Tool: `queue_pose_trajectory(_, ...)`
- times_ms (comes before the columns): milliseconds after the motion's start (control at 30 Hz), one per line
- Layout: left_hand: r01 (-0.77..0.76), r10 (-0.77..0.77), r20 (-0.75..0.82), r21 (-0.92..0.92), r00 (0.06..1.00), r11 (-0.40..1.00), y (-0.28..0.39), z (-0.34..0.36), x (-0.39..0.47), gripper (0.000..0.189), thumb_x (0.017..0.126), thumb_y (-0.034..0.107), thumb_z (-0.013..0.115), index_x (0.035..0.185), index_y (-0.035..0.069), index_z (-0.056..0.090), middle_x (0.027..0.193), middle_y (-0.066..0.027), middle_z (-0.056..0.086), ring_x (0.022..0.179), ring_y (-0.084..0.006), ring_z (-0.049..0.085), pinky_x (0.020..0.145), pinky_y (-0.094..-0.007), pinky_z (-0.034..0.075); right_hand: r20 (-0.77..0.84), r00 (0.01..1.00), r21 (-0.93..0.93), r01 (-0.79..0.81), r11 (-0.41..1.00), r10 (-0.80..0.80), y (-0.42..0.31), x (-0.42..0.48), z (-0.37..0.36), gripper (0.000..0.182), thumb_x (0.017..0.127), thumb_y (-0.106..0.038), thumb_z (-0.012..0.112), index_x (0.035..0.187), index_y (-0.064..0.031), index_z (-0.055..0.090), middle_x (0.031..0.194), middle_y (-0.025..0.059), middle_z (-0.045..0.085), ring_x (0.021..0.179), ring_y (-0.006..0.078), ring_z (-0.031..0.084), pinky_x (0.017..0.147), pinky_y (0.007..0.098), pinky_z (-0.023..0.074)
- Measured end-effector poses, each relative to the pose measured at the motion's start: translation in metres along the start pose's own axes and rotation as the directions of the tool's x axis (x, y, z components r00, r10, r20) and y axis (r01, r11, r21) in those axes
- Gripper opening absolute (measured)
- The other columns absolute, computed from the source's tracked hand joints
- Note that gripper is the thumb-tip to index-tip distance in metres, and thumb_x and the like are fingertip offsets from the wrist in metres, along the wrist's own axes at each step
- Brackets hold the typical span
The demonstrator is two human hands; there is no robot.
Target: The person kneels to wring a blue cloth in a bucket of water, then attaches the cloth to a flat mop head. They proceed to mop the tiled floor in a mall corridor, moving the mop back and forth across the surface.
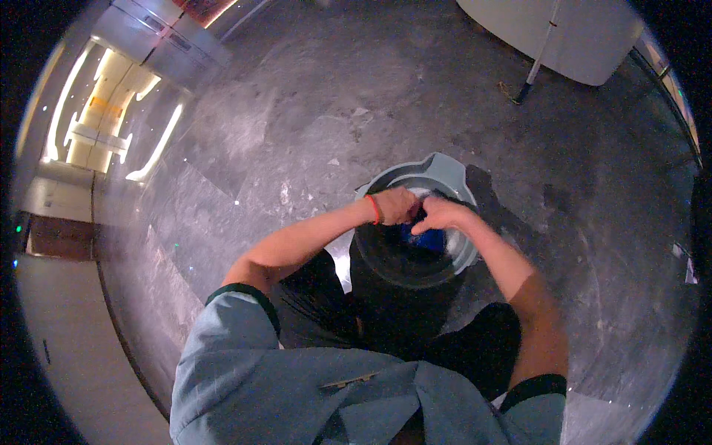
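A round grey-green plastic bucket with a broad lip stands on the floor between my knees. Over its opening, my left hand is curled into a loose fist, with a red band around its wrist. My right hand meets it from the other side, fingers bent and thumb pointing down into the bucket. Something dark shows between the two hands, too shaded to make out. Below them, inside the bucket, lies a deep blue patch, perhaps cloth. Whitish matter shows near the inner wall. Shadow hides the bucket's near half.
Scuffed grey floor with small white scraps surrounds the bucket. At the upper right, a pole with a dark tip leans by a large pale rounded piece of furniture. Pale cabinets line the left, with lit shelves farther up.
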State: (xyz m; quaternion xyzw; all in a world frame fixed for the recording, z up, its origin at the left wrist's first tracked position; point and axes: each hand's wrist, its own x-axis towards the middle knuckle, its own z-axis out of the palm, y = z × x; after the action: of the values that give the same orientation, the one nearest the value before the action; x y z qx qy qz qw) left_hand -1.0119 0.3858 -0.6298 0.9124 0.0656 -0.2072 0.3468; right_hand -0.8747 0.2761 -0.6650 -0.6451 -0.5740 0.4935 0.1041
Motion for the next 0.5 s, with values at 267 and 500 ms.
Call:
queue_pose_trajectory(267,-0.508,-0.053,-0.65,-0.64,0.758,0.576,0.058,-0.021,-0.045,0.053,0.076,0.007,0.071,0.122,0.007,0.048,0.123,-0.0068,0.051,0.118,-0.0196,0.044,0.093,-0.0355,0.042,-0.461,0.855,0.226,0.371,0.901,-0.237,-0.07,-0.089,-0.053,0.029,0.079,-0.021,0.065,0.099,0.0006,0.063,0.089,0.0158,0.067,0.082,0.0252,0.063,0.075,0.0362,0.048)
queue_pose_trajectory(500,-0.318,0.037,-0.347,-0.807,0.937,0.497,0.046,0.041,-0.013,0.056,0.078,0.015,0.073,0.127,0.004,0.047,0.116,-0.0066,0.058,0.108,-0.0147,0.052,0.096,-0.0297,0.041,-0.713,0.617,0.282,0.686,0.67,-0.332,-0.149,-0.167,-0.109,0.023,0.081,-0.015,0.065,0.097,0.0016,0.064,0.085,0.0075,0.067,0.076,0.0128,0.062,0.068,0.0257,0.0492)
